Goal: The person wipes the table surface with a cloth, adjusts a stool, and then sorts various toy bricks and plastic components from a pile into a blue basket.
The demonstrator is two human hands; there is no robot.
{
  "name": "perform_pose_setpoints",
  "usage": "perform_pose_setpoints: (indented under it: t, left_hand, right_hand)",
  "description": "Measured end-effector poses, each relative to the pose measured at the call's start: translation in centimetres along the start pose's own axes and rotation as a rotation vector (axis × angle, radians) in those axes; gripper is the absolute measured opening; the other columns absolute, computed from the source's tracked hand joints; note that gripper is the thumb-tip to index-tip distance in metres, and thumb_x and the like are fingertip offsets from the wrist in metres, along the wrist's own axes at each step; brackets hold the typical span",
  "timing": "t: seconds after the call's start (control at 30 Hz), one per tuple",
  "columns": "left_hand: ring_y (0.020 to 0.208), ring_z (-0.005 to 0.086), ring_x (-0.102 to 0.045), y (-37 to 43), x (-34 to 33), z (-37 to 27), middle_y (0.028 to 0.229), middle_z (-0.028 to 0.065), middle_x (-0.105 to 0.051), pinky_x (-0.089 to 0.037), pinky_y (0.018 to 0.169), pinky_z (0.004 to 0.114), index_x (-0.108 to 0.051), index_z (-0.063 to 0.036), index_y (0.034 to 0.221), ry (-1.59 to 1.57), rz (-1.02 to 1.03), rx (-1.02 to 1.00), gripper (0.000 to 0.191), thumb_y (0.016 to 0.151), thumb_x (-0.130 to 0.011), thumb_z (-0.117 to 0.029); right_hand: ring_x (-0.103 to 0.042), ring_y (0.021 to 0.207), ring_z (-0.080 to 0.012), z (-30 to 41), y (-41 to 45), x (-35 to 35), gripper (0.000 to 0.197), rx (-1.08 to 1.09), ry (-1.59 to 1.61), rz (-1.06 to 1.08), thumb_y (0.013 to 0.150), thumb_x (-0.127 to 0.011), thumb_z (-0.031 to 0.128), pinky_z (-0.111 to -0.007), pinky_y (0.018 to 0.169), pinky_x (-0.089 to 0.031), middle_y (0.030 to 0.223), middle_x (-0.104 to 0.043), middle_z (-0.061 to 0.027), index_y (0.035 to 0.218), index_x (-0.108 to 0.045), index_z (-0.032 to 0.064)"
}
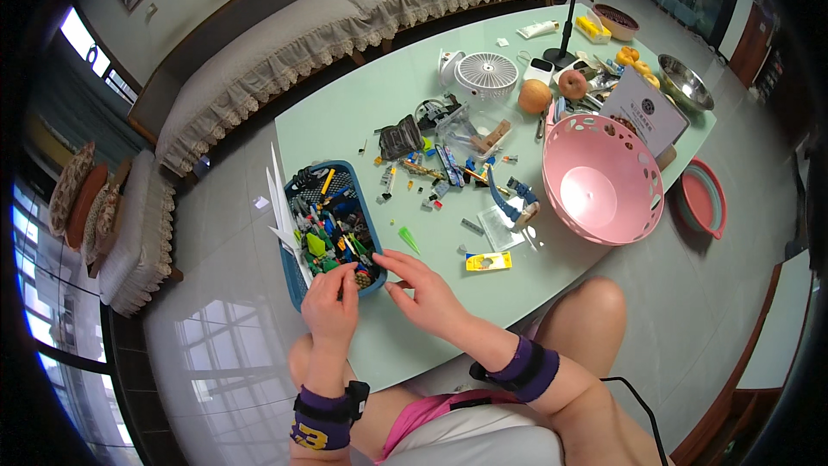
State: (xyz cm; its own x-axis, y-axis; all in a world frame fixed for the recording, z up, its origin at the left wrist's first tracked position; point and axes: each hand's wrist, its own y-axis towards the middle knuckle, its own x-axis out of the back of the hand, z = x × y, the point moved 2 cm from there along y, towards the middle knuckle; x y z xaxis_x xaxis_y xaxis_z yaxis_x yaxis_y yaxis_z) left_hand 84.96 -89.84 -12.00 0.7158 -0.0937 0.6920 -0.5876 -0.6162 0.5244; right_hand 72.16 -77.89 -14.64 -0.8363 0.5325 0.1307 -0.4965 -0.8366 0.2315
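Observation:
A blue plastic basket (pixel 372 226) filled with mixed toy building bricks stands at the near left corner of the table. Over its near edge is my left hand (pixel 331 303), thumb and fingers close together; whether something small is between them cannot be told. My right hand (pixel 417 291) is at the basket's near right rim, fingers spread, with nothing visible in it. White paper sheets (pixel 279 200) stick up along the basket's left side. Loose bricks (pixel 436 191), a green pointed piece (pixel 409 240) and a small yellow box (pixel 488 261) lie to the right.
A pink basket (pixel 601 181) stands on the glass table's (pixel 440 336) right side. Behind are a white fan (pixel 486 74), two round fruits, a black stand (pixel 567 32) and a steel bowl (pixel 686 83). A clear container (pixel 475 129) lies mid-table. A folded basin (pixel 702 197) is beyond the right edge.

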Motion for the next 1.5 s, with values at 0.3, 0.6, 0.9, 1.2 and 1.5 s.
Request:
perform_pose_setpoints:
  t: [0.3,0.6,0.9,1.2,1.5]
  left_hand:
    - [0.072,0.026,-0.059,2.6,1.1,-1.2,0.081,0.0085,-0.063,-0.047,0.064,0.035,-0.072,-0.0084,0.097,0.07,-0.149,-0.296,0.014,0.085,-0.067,-0.003]
    - [0.108,0.0328,-0.06,0.2,-7.0,-7.0,0.114,0.013,-0.065,-0.05,0.091,0.043,-0.065,-0.0038,0.117,-0.235,0.332,-0.236,0.033,0.085,-0.061,0.002]
    - [0.132,0.0354,-0.047,-0.2,-12.9,-1.4,0.142,0.02,-0.05,-0.043,0.107,0.044,-0.052,0.0056,0.133,0.202,0.41,-0.18,0.048,0.084,-0.053,0.006]
    - [0.121,0.031,-0.056,0.5,-11.5,-3.0,0.128,0.014,-0.06,-0.052,0.093,0.041,-0.065,-0.0017,0.116,0.089,0.584,-0.127,0.033,0.083,-0.059,-0.002]
    - [0.106,0.0304,-0.06,0.4,-12.5,-2.2,0.105,0.0099,-0.062,-0.053,0.085,0.04,-0.068,-0.0061,0.108,0.196,0.45,-0.198,0.027,0.083,-0.059,-0.002]
  right_hand:
    - [-0.058,0.121,-0.0297,-2.4,0.8,4.0,0.043,-0.005,-0.048,-0.009,0.09,-0.059,0.002,-0.037,0.095,-0.053,0.136,-0.058,-0.0136,0.132,-0.059,0.0097]
    - [-0.057,0.116,-0.033,-7.0,1.4,11.8,0.039,-0.004,-0.735,-0.226,0.08,-0.062,-0.003,-0.04,0.098,-0.05,0.126,-0.064,-0.0123,0.118,-0.067,0.0048]
    - [-0.058,0.107,-0.0292,-6.4,0.2,10.5,0.038,0.013,-0.758,-0.138,0.074,-0.068,-0.004,-0.038,0.096,-0.051,0.12,-0.068,-0.0068,0.111,-0.071,0.0044]
    - [-0.062,0.097,-0.028,-6.9,-0.3,10.5,0.025,-0.016,-0.72,-0.128,0.076,-0.065,-0.003,-0.038,0.085,-0.054,0.104,-0.07,-0.0049,0.098,-0.074,0.0065]
    - [-0.062,0.091,-0.0317,-6.6,-0.9,9.4,0.025,-0.081,-0.747,-0.132,0.077,-0.065,0.001,-0.042,0.08,-0.054,0.09,-0.066,-0.0107,0.098,-0.072,0.0097]
